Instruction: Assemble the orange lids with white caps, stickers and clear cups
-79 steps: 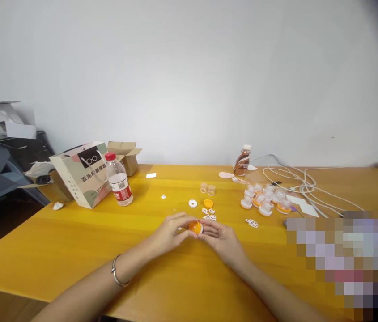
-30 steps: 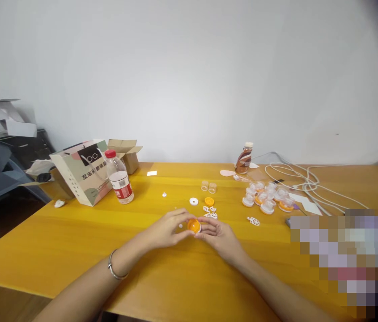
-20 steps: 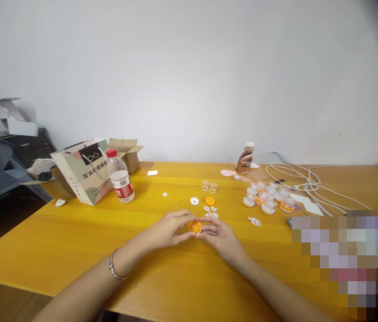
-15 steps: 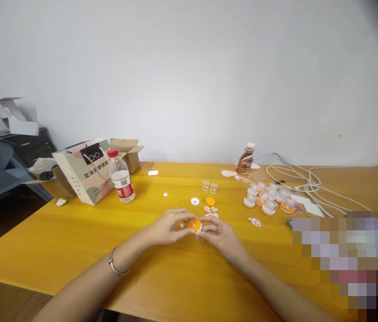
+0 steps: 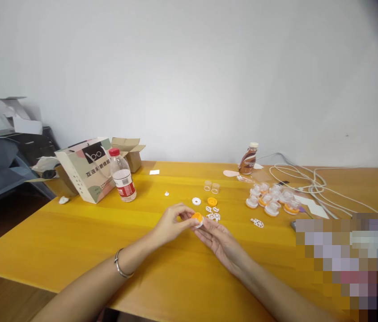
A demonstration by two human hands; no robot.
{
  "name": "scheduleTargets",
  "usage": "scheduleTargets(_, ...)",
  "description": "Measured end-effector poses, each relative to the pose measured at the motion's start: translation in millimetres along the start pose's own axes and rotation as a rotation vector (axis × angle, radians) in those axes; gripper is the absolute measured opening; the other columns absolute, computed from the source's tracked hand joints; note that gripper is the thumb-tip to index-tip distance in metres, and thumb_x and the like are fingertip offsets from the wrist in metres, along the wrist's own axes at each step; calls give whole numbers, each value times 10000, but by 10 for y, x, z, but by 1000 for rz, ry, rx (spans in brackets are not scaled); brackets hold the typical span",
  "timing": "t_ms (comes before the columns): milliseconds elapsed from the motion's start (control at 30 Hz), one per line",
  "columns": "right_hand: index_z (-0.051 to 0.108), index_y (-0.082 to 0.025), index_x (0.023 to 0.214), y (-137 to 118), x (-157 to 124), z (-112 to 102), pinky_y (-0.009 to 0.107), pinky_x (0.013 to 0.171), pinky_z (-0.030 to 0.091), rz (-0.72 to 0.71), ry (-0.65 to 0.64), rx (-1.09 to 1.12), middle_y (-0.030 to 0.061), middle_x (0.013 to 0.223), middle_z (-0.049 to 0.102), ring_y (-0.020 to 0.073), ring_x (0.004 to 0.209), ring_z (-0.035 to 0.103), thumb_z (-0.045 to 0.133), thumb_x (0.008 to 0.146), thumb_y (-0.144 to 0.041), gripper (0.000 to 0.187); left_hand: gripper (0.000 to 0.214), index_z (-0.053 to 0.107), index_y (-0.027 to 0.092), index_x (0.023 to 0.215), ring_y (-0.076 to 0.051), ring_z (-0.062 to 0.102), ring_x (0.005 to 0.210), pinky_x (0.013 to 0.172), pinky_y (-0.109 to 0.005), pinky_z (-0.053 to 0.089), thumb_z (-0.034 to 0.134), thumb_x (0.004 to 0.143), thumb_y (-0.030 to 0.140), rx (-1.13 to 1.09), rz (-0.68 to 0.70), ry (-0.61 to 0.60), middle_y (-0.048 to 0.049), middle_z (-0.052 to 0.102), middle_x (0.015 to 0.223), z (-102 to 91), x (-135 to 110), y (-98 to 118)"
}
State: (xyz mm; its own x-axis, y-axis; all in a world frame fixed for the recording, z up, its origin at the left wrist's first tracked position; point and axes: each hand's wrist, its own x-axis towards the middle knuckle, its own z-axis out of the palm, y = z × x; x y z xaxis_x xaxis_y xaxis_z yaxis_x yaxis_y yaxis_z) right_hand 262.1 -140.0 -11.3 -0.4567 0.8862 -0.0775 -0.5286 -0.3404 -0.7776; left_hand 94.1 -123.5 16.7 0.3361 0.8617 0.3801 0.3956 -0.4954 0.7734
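Note:
My left hand pinches a small orange cap-shaped piece with a white rim between thumb and fingertips, just above the yellow table. My right hand lies beside it, palm up with fingers stretched out, its fingertips under the orange piece. Just beyond the hands lie several small white lattice pieces, an orange disc and a white ring.
A water bottle, a paper gift bag and a small cardboard box stand at the back left. A cluster of orange-and-clear assembled pieces, a brown drink bottle and white cables are at the right.
My right hand has opened out flat and let go of the orange piece, which my left hand now pinches alone. The view has shifted slightly.

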Motion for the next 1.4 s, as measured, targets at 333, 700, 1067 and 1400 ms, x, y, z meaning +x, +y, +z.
scheduleTargets(333,648,-143,879,3,28,-48,283,893,439,2,11,11,60,907,693,152,888,628,618,741,-251,178,301,565,166,1020,-146,541,820,754,-253,428,533,787,355,212,217,-61,-55,584,897,4,-66,58)
scheduleTargets(700,471,-256,1144,-187,44,-159,345,711,496,-75,190,-471,36,748,686,182,699,650,476,778,-505,443,262,541,171,991,-149,556,735,677,-239,437,525,746,266,479,244,-121,-51,600,842,72,-113,-8)
scheduleTargets(1067,622,-189,740,-466,279,-724,280,569,377,-372,369,-1485,5,624,553,165,581,506,607,645,-454,281,424,544,190,1042,-193,545,890,828,-293,394,596,703,440,442,289,-447,-58,585,956,85,-139,-23)
scheduleTargets(1400,627,-193,758,-373,271,-668,247,495,358,-320,288,-1307,-38,529,520,122,471,446,606,640,-364,209,237,560,151,947,-210,542,869,758,-300,430,555,761,299,573,270,-338,-86,575,919,416,472,-166)
